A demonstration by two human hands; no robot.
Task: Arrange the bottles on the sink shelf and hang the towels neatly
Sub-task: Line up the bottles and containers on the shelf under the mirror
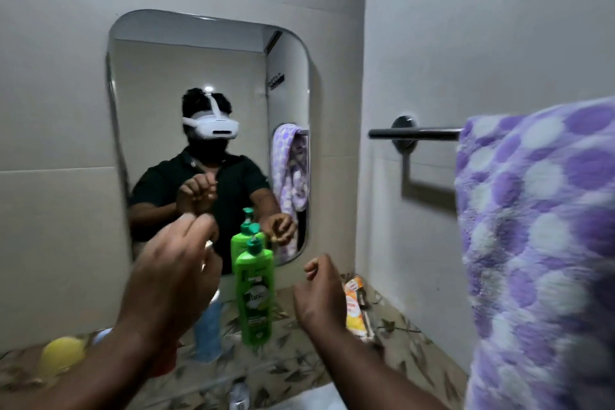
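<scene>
Nearest to us, both forearms reach forward over the patterned shelf [299,373]. Our left hand [173,273] is raised above the shelf's left half, fingers curled together at the tips; it seems to grasp nothing, though a pale item behind it may be pinched and we cannot tell. Our right hand [319,293] hovers right of centre, loosely clenched, empty. Between the two hands stands the green bottle [254,296], upright, cap on, near the back edge of the shelf, touched by neither hand. Behind the left hand a pale blue bottle [208,329] stands blurred; a yellow object [61,354] lies toward the left edge, and an orange packet [353,304] lies at the back right corner. At the right, the purple spotted towel [532,243] hangs on the towel bar [416,134], bunched toward one end rather than spread. Farthest, the mirror [206,136] shows our reflection. Judgement: bottle arranging is in hand, with the green bottle apparently placed. Next move likely calls for closing on another bottle, lining it beside the green one; the towel is not yet straightened.
</scene>
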